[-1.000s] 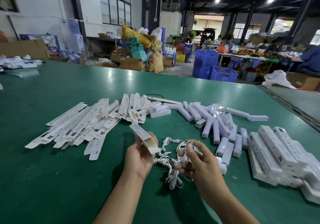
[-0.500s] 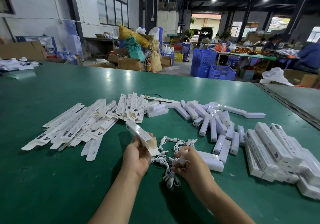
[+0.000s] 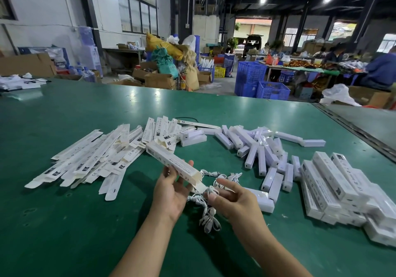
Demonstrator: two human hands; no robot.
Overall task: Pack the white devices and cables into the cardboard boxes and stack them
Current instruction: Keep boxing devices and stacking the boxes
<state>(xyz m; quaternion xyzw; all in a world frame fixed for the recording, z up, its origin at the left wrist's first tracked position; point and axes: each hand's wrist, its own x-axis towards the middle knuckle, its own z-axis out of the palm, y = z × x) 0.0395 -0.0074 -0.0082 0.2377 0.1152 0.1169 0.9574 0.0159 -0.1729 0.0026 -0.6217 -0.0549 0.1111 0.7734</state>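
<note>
The green counter point(image 3: 85, 223) offers bare surface to the left of and nearer than the left grip point(image 3: 171, 193), and a wide bare band beyond both grips up to the far edge. To the right of the right grip point(image 3: 232, 200), well apart, the counter ends at a dark seam point(image 3: 353, 131). The left grip holds one cardboard box point(image 3: 171, 162) between thumb and curled fingers. The box is tilted, with its open end low and pointing toward the right grip. The right grip is partly closed: thumb and forefinger pinch a white cable point(image 3: 210, 190) just at that open end, and the other fingers are relaxed. Loose cables point(image 3: 206, 216) lie on the counter under and between the two grips. Flat box blanks point(image 3: 96, 158) spread beyond and left of the left grip. White devices point(image 3: 252, 146) lie beyond the right grip, one device point(image 3: 262, 199) just beside it on its right. Packed boxes point(image 3: 330, 182) are stacked further right.
</note>
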